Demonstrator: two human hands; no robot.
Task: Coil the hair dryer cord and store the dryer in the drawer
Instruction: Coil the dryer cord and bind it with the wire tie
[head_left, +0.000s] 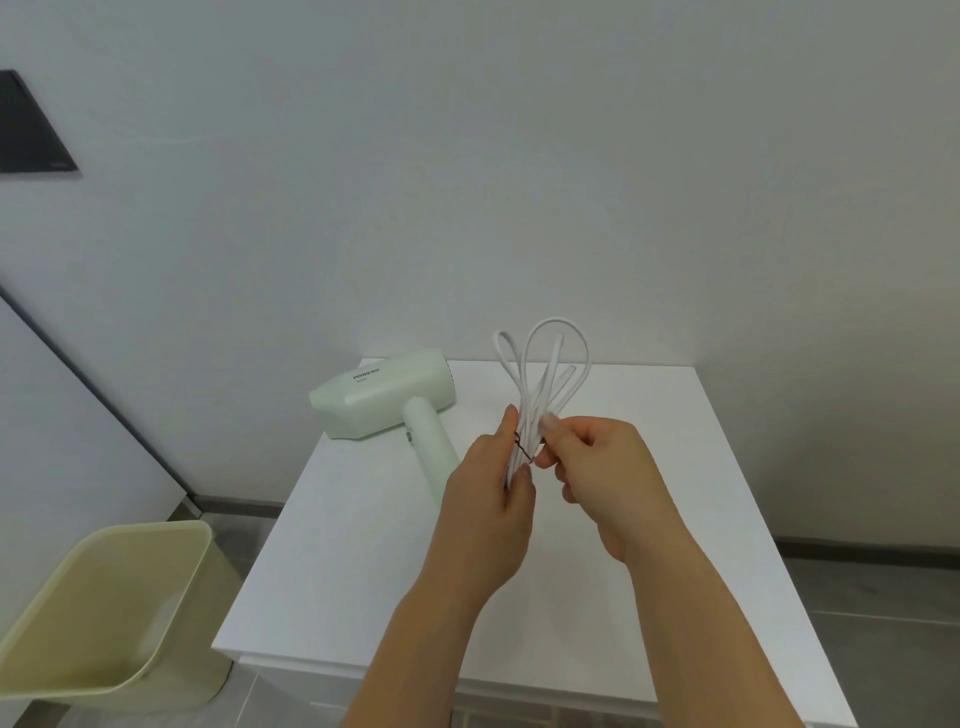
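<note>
A pale green hair dryer (387, 397) lies on its side at the back left of the white cabinet top (649, 467), handle pointing toward me. Its white cord (540, 364) is gathered into several long loops that stand up above my hands. My left hand (493, 499) grips the bundle around its middle. My right hand (597, 462) pinches the same bundle from the right with thumb and forefinger. A thin dark tie (521, 448) runs across the cord between my fingers. The cord's lower end and plug are hidden behind my hands.
A pale yellow waste bin (114, 613) stands on the grey floor left of the cabinet. The white wall rises right behind the cabinet. A dark panel (31, 124) hangs on the wall at upper left. The cabinet's front edge (322, 667) is near the frame's bottom.
</note>
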